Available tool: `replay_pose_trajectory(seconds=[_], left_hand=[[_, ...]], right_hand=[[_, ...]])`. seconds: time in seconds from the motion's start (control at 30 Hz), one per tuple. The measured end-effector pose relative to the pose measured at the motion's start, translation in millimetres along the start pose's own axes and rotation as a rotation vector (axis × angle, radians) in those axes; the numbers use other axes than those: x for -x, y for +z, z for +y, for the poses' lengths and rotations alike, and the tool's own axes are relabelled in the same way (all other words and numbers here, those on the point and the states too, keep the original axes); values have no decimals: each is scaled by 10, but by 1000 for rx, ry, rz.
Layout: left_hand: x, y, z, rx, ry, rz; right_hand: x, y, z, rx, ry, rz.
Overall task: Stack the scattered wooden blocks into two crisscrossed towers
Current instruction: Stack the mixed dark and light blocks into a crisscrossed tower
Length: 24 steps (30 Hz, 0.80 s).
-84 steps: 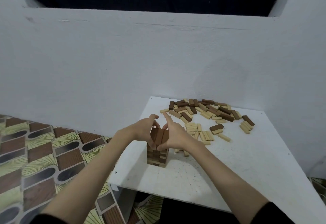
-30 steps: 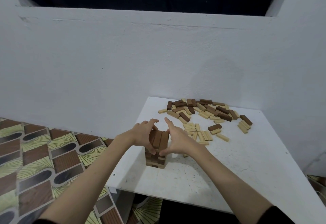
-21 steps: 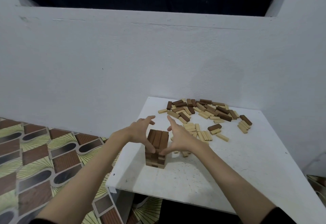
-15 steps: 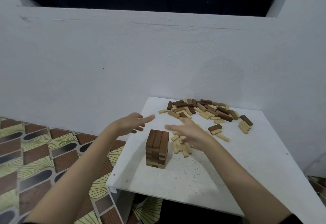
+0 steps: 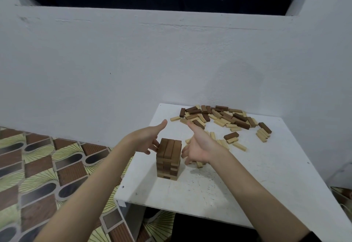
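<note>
A short crisscrossed tower (image 5: 168, 159) of wooden blocks stands on the white table (image 5: 238, 180) near its left edge, topped by three dark blocks side by side. My left hand (image 5: 147, 139) is open just left of the tower's top, fingertips at or very near its side. My right hand (image 5: 198, 146) is open just right of the tower, palm toward it, a small gap between. Neither hand holds a block. A heap of scattered blocks (image 5: 222, 117), dark and pale, lies at the table's far side.
A few pale blocks (image 5: 239, 145) lie loose behind my right hand. A white wall rises behind the table. Patterned floor (image 5: 38, 175) lies to the left, below the table's edge. Bare tabletop stretches at front right.
Both hands released the tower's top layer, swung outward, and have now come back close to its two sides. The tower itself has stayed put.
</note>
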State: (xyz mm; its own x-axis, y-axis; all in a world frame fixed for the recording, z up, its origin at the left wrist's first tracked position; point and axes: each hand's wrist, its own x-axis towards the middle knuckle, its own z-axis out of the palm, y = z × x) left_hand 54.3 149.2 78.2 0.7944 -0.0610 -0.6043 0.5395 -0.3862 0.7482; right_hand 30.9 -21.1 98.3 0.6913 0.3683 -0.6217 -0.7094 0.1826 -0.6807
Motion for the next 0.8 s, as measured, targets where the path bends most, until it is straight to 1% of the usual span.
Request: replay_pose_trajectory(seconds=[0.2,0.43,0.63,0.8], left_hand=[[1,7,2,-13,10,6],[-27,-35,12,41,43,65],[-59,-14,10,76,-10,-2],[-51,43,46,62,-1,-15]], right_hand=[[15,54,1,52,-29,1],[-235,-28,-48,71,-83,71],[-222,31,-76,78,-65,45],[-87,87,-90,79,-87,26]])
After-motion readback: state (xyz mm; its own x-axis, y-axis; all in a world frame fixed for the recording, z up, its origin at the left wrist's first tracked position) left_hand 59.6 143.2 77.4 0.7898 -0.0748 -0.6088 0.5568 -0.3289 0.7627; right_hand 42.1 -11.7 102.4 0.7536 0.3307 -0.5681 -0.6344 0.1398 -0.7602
